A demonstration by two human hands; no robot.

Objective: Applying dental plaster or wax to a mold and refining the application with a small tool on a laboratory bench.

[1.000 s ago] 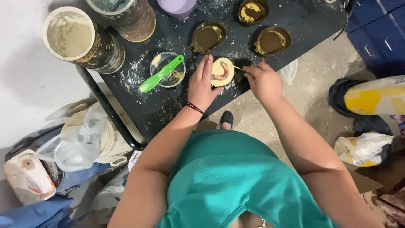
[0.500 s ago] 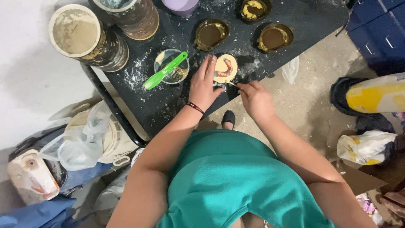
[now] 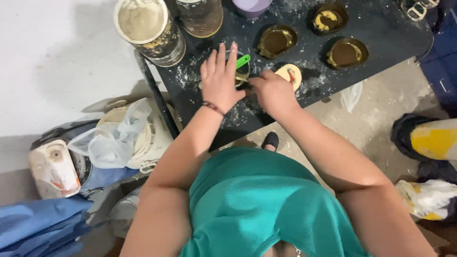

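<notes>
Resting on the small round dish (image 3: pixel 240 71) near the front edge of the black table (image 3: pixel 381 28), your left hand (image 3: pixel 220 81) lies flat over it with fingers straight and slightly spread, a green spatula (image 3: pixel 243 60) poking out past them. Your right hand (image 3: pixel 272 93) is curled beside it, fingertips bunched at the dish's rim; whether they pinch anything cannot be told. A pale filled mould (image 3: pixel 290 74) sits just behind that hand.
</notes>
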